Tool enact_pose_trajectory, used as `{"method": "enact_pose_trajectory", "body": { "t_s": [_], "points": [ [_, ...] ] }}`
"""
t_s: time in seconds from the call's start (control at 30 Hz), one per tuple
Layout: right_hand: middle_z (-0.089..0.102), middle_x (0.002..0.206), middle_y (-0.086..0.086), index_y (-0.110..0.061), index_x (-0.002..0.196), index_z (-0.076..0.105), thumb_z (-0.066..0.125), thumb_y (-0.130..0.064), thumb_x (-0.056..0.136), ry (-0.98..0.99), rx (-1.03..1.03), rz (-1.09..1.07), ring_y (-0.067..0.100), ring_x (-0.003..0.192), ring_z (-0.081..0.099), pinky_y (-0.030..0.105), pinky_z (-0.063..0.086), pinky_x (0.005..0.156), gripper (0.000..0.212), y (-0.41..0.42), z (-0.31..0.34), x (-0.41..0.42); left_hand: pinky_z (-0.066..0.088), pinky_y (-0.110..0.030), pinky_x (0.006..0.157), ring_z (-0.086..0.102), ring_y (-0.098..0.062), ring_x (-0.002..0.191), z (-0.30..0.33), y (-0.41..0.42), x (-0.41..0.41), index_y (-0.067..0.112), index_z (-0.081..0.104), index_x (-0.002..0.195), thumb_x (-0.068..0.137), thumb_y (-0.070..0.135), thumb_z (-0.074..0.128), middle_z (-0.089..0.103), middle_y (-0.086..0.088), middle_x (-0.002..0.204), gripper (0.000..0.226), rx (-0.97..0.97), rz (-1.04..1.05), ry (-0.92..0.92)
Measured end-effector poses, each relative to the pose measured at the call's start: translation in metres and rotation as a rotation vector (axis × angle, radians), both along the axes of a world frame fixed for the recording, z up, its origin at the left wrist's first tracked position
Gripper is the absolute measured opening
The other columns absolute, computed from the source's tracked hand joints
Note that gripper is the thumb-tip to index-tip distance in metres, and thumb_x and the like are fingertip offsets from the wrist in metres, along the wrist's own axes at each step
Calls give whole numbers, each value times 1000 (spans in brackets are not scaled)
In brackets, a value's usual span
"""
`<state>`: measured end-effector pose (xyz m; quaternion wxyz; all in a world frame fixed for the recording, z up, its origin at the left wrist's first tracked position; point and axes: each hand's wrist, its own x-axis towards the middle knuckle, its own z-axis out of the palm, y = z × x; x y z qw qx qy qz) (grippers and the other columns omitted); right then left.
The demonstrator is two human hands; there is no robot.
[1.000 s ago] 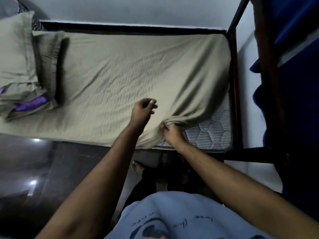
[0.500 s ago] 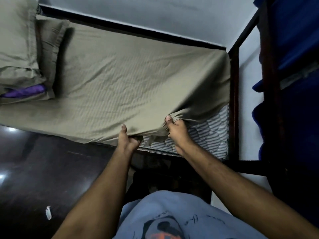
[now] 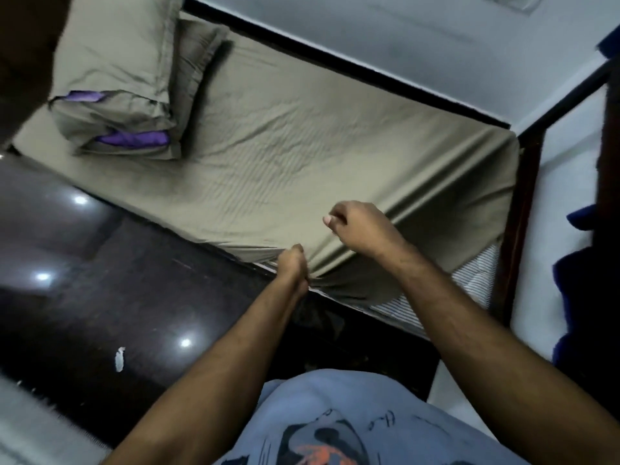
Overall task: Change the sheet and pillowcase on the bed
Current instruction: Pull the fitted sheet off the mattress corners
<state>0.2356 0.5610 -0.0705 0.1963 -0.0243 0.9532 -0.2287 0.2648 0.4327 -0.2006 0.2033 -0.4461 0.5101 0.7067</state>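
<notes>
Left hand (image 3: pixel 292 263) at the near edge of the bed, fingers curled round a bunch of the olive sheet (image 3: pixel 302 156) where it hangs over the mattress side; folds radiate from the grip. Right hand (image 3: pixel 360 226) just beyond and right of the left, above the sheet, fingers curled in; whether it pinches any cloth I cannot tell. Sheet covers most of the mattress (image 3: pixel 476 280); right of the right hand the near corner lies bare, striped quilting showing. Far left of both hands, a pillow (image 3: pixel 117 62) in a matching olive case, purple fabric showing at its open end. Dark bed frame post (image 3: pixel 523 203) right of the hands. Glossy dark floor (image 3: pixel 84 263) left of the left forearm.
</notes>
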Motion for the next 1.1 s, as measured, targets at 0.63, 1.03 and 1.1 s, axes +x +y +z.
{"method": "enact_pose_trajectory", "body": {
  "t_s": [0.63,1.03,1.1],
  "points": [
    [68,124,5,-21,124,67,50,-28,102,74,592,820,26,114,66,39,54,86,28,-179,-80,-52,52,-36,87,62,-10,90,-2,-64,36,3,65,110,94,15,59,70,-17,109,21,-255,-531,553],
    [71,111,1,-33,120,67,44,-38,104,275,461,599,26,103,68,31,48,76,28,-115,29,-53,52,-39,77,65,-29,86,4,-107,-20,11,50,103,105,58,24,65,-16,101,54,379,505,108],
    [71,108,1,-30,117,67,51,-41,100,262,438,591,27,100,68,30,46,73,26,-95,48,-47,52,-40,78,65,-31,87,12,-110,-42,13,49,101,104,60,27,64,-19,99,53,423,571,159]
  ]
}}
